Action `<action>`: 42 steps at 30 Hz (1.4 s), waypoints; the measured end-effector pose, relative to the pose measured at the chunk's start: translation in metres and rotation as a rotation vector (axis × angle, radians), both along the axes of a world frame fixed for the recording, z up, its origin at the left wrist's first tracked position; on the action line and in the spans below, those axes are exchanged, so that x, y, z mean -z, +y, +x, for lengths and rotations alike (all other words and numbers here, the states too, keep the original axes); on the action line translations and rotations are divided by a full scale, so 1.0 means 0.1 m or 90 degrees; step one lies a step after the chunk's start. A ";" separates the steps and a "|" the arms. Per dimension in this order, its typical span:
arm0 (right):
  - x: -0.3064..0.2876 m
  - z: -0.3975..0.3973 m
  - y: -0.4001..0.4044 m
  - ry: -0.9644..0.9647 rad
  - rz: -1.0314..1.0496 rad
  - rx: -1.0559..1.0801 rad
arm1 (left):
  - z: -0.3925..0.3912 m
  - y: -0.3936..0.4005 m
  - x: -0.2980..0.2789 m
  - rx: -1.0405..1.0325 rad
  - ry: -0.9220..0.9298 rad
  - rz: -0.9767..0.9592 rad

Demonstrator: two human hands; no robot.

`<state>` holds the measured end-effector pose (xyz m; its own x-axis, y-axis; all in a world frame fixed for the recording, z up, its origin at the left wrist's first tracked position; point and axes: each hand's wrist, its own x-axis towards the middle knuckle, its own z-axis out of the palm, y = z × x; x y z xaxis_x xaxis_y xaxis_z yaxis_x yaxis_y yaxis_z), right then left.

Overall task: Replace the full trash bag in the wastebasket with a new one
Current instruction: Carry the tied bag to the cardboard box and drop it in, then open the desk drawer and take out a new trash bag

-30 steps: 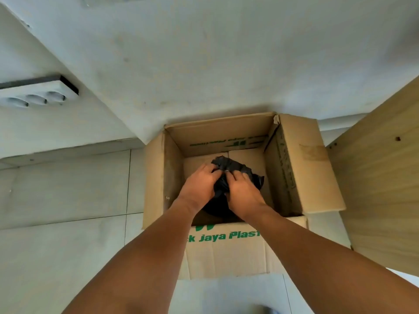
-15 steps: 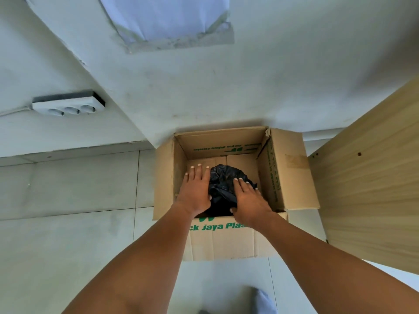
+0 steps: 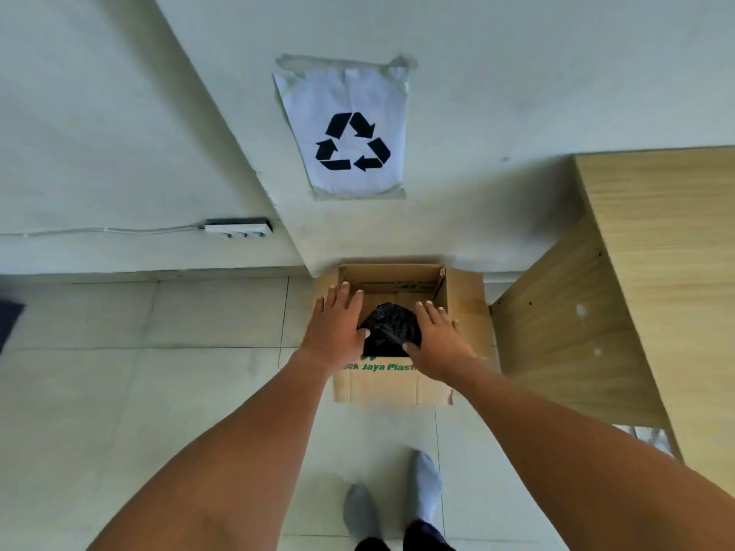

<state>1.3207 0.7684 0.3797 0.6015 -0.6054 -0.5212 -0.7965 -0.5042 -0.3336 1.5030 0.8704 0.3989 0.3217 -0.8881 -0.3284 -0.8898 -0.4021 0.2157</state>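
An open cardboard box [image 3: 391, 385] with green lettering stands on the floor against the wall. A tied black trash bag [image 3: 391, 330] lies inside it. My left hand [image 3: 338, 326] hovers over the box's left side with fingers straight, its thumb near the bag. My right hand [image 3: 435, 336] is spread over the box's right side, thumb by the bag's lower edge. Neither hand grips anything. The bag's lower part is hidden by the box wall.
A wooden cabinet [image 3: 620, 296] stands right of the box. A paper recycling sign [image 3: 352, 129] is taped to the wall above. A white power strip [image 3: 238, 228] hangs at the left. My socked feet [image 3: 397, 503] stand on the tiled floor.
Both hands let go of the black bag, opened flat and lifted apart above the box. The view pulled back and up, showing the recycling sign and my feet.
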 end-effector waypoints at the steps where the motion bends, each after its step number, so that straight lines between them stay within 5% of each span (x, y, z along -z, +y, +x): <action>1: -0.23 -0.04 0.06 -0.002 -0.005 0.001 | -0.04 0.06 -0.23 -0.001 0.000 -0.011; 16: -2.20 -1.00 1.16 -0.092 -0.130 0.035 | -1.02 0.95 -2.08 0.083 -0.021 -0.122; 25: -2.99 -2.20 1.42 -0.158 -0.212 0.164 | -1.90 0.62 -2.91 0.238 -0.045 -0.218; 42: -3.49 -6.56 1.43 -0.054 -0.299 0.454 | -6.20 -0.46 -3.28 0.556 0.056 -0.340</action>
<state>0.6647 0.9115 0.7290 0.0204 -0.9956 -0.0918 -0.9576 0.0070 -0.2882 0.8827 0.8243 0.7265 -0.5129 -0.8380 0.1864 -0.7983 0.5454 0.2556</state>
